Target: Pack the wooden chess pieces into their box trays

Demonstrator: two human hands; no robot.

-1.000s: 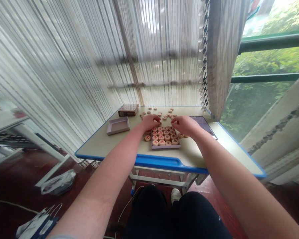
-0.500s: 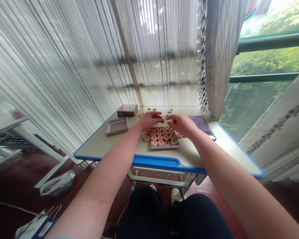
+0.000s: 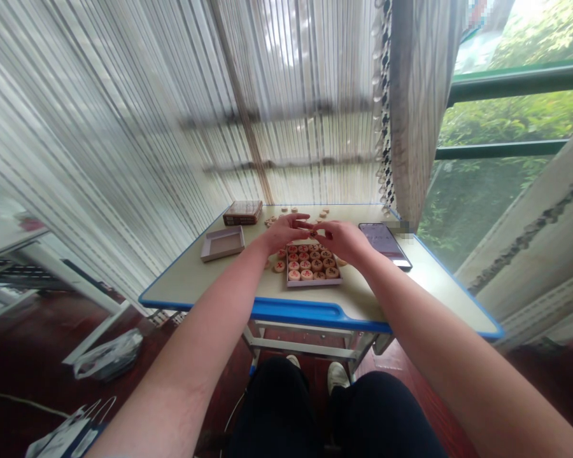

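My left hand (image 3: 287, 231) and my right hand (image 3: 339, 236) meet over the far edge of a shallow box (image 3: 315, 284). Between their fingertips is a round wooden xiangqi piece (image 3: 312, 234) with a dark character, pinched from both sides. The left index and middle fingers stretch out above it. Rows of xiangqi pieces fill the box, with red characters on the left and dark ones on the right. Loose pieces lie around it, such as a red-marked piece (image 3: 279, 266) by its left side. My hands hide some pieces behind the box.
The box lid (image 3: 223, 243) lies open side up at the left, in front of a brown box (image 3: 243, 212). A phone or tablet (image 3: 386, 245) lies at the right. More loose pieces (image 3: 325, 213) sit near the back edge of the blue-rimmed table (image 3: 229, 280).
My right hand has moved left and its fingers have closed on the xiangqi piece at my left fingertips. Earlier the two hands were apart, with the piece by the left hand.
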